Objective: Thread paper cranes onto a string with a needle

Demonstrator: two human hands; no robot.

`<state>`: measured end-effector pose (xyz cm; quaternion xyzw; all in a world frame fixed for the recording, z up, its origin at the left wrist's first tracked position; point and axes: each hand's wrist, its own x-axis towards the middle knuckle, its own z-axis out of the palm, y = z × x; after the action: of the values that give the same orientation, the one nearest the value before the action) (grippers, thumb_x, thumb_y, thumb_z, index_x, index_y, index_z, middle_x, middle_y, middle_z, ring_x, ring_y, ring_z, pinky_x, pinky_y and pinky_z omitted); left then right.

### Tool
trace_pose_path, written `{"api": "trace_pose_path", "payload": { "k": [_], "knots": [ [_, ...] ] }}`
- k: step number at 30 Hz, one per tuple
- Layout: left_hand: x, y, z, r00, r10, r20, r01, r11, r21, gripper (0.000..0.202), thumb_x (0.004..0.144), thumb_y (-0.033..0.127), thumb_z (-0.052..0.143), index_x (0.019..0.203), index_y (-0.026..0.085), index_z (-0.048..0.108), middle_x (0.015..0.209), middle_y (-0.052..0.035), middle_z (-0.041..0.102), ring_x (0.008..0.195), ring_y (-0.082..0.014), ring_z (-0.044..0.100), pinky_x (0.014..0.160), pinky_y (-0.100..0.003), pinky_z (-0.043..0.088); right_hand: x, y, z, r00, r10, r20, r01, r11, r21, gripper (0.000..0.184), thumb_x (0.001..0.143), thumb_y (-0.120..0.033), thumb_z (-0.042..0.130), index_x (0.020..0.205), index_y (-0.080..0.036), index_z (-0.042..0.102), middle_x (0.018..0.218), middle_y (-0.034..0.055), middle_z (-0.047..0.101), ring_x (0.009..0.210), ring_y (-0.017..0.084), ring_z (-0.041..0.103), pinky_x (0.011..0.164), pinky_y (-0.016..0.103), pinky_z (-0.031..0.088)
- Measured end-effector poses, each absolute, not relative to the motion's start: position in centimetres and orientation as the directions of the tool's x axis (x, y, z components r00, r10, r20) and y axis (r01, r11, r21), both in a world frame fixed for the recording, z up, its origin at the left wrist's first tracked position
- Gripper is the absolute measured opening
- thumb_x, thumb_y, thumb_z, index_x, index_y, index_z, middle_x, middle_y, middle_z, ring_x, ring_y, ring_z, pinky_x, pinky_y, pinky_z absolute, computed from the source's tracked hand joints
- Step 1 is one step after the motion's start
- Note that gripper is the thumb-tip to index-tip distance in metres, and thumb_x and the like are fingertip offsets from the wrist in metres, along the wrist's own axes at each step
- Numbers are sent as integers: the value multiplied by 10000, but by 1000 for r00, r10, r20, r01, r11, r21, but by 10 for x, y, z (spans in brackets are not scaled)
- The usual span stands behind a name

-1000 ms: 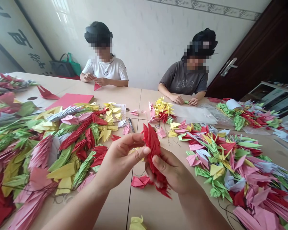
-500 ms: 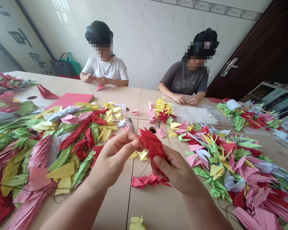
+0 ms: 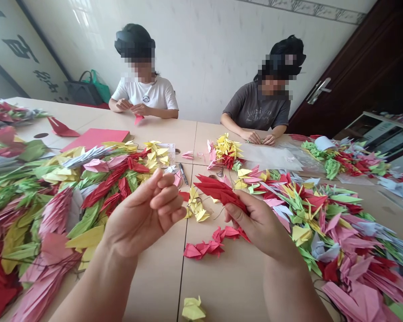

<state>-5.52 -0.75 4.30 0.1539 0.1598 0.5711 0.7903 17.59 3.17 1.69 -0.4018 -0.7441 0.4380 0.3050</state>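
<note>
My right hand is closed on a stack of red paper cranes, which points left over the table. From this stack a chain of red and pink cranes trails down onto the beige table. A thin dark thread curves under the stack. My left hand is raised just left of the stack, apart from it, with its fingertips pinched together. What they pinch is too small to see. A few yellow cranes lie between my hands.
Long strings of coloured cranes are heaped at the left and right. Two people sit across the table and fold paper. A pink paper stack, a pen and a yellow crane lie on the table.
My right hand has tipped the red stack from upright to pointing left. My left hand has let go of its top and drawn back to the left, fingers pinched.
</note>
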Motion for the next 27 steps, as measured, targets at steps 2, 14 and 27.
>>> {"api": "trace_pose_path", "payload": {
  "k": [2,14,27],
  "knots": [
    [-60,-10,46,252,967,-40,-879,247,409,195,830,221,775,737,165,613,440,101,450,423,-47,485,514,-165,544,178,31,18,-497,863,90,339,289,-895,300,984,-456,532,838,-199,581,703,-17,596,570,111,494,523,239,382],
    [-46,4,19,278,960,38,-489,107,866,350,823,184,768,1151,212,651,631,34,623,515,-88,593,498,-162,530,189,17,11,-450,888,90,330,259,-908,305,992,-465,516,831,-212,571,682,-29,572,553,102,492,515,232,394],
    [-29,10,7,329,944,33,-397,106,912,571,748,171,828,1258,296,604,1097,-51,701,574,-107,645,564,-243,592,235,-11,-20,-391,916,-89,371,69,-926,306,990,-478,516,857,-207,571,732,-17,615,552,90,507,492,210,392]
  ]
}}
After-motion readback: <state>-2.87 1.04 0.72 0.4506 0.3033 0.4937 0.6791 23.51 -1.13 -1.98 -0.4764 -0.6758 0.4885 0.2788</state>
